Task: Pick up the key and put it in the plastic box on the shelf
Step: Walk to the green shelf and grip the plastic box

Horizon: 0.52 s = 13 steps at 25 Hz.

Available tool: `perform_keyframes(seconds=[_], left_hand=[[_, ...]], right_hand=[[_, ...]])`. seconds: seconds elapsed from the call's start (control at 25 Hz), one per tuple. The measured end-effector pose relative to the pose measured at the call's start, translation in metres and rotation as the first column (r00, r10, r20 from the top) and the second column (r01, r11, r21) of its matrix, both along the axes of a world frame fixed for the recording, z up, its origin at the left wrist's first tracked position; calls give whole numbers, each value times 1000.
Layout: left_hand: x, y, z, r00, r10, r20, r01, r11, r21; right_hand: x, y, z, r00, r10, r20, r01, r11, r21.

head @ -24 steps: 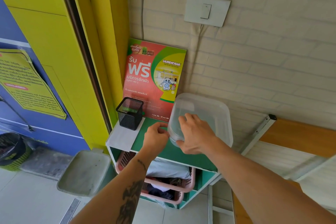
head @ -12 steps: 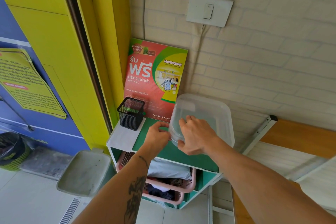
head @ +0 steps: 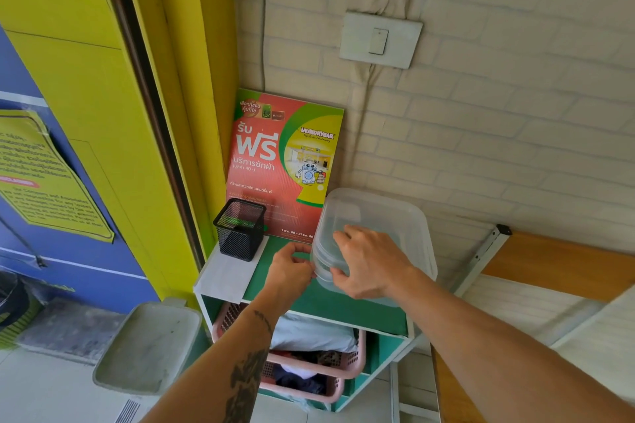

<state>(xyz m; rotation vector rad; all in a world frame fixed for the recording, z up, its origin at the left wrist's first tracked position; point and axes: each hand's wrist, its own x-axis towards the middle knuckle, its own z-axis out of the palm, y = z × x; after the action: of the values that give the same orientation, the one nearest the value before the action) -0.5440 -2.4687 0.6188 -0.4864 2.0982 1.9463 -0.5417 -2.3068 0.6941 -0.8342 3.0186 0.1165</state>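
A clear plastic box (head: 395,216) with its lid on stands on the green top of the shelf (head: 343,306), against the brick wall. My right hand (head: 371,264) lies over the box's front left part, fingers on the lid and thumb under the front rim. My left hand (head: 290,271) is curled at the box's left front corner, fingertips pinching the lid's edge. No key shows in this view; whether one lies inside my left hand is hidden.
A black mesh pen cup (head: 240,228) stands on the shelf's left end before a red poster (head: 281,161). Pink baskets (head: 347,367) of laundry fill the shelf below. A grey bin (head: 147,347) sits left, a wooden board (head: 556,264) right.
Both hands have stayed at the box's front left corner. The right fingers have shifted slightly on the lid, and the left fingertips have closed in on the lid's edge.
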Motion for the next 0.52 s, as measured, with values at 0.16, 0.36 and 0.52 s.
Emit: perform_keyframes(seconds=[0.16,0.36,0.52], left_hand=[[0,0,2,1000,3,-1,-3,1000,8],[-4,-5,1,1000,-28,-12,28,1000,-3],[-10,-5,17,991,57,-117,-77,982,-172]], right_hand=[[-3,3,-2,1000,-4,-11,4,1000,-10],[5,3,-22,999,-32,-6,32,999,13],[-1,25,-20,989,-150,-3,145,962,-233]])
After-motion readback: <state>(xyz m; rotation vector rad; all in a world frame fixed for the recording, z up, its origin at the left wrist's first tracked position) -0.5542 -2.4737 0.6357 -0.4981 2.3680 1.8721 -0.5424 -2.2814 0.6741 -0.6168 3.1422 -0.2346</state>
